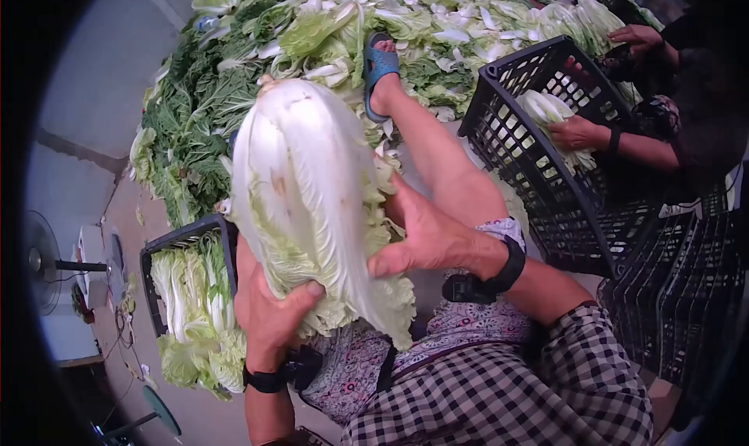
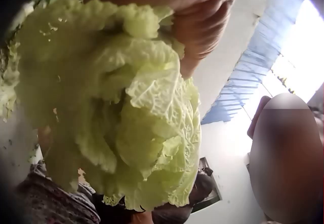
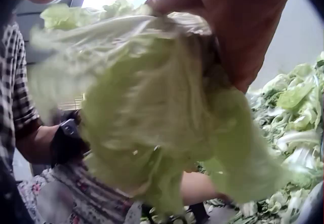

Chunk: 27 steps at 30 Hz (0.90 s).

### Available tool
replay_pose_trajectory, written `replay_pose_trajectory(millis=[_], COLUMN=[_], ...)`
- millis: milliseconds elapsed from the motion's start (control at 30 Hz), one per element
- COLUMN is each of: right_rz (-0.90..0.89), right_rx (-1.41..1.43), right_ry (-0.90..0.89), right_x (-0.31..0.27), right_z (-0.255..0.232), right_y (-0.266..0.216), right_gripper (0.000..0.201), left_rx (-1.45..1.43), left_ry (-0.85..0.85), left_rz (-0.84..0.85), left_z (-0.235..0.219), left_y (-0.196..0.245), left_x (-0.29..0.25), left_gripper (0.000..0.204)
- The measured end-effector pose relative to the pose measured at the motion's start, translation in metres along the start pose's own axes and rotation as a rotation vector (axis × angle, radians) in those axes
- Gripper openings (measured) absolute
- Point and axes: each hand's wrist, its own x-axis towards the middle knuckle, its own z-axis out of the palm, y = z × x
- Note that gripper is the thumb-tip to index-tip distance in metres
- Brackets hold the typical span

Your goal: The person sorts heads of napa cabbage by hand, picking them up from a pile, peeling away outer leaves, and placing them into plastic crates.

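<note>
Both hands hold a large napa cabbage (image 1: 304, 173) over the lap, its white root end pointing up and away and its frilly leaf tips toward the body. The left hand (image 1: 269, 313) grips its near left side, thumb laid over the leaves. On the other side the right hand (image 1: 429, 231) grips it, thumb pressing the outer leaves and the other fingers partly hidden behind. Brown spots mark a white rib. From the left wrist, the crinkled leaf end (image 2: 152, 117) fills the view; the right wrist view shows loose outer leaves (image 3: 152, 107) hanging down.
Loose cabbage leaves (image 1: 211, 110) are heaped ahead, around a sandalled foot (image 1: 380, 71). A black crate (image 1: 228, 235) with cabbages stands at left. At right, another person's hand (image 1: 577, 134) holds a cabbage over a tilted black crate (image 1: 538, 173). Fans (image 1: 160, 411) stand far left.
</note>
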Motion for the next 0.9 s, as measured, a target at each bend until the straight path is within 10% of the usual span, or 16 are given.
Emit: replay_pose_trajectory(millis=[167,267,367,467,633,900], right_rz=[-0.114,-0.189,-0.218,-0.192,-0.557,-0.28], right_rx=[-0.259,-0.157,-0.118,-0.106,-0.629,-1.069], right_ry=[0.005,0.22,0.345,0.5,0.934,1.213], right_x=[-0.003,-0.01,-0.02,-0.048,-0.119,-0.218], right_z=[0.003,-0.001,-0.022,-0.049,-0.113,-0.211], right_y=[0.002,-0.004,-0.023,-0.063,-0.123,-0.167], right_gripper=[0.127,0.105,0.091,0.07,0.045,0.067], left_rx=[0.846,1.039,0.887,0.083,0.11,0.142], left_ry=[0.279,0.127,-0.111,-0.204,-0.286,-0.371], left_rz=[-0.011,0.326,0.344,0.245,0.064,0.066], left_z=[0.014,0.01,0.017,0.027,0.005,0.007], left_y=[0.014,0.01,0.029,0.014,0.007,0.008], left_x=[-0.012,-0.011,-0.004,0.004,0.005,0.009], left_gripper=[0.053,0.076,0.095,0.088,0.062,0.056])
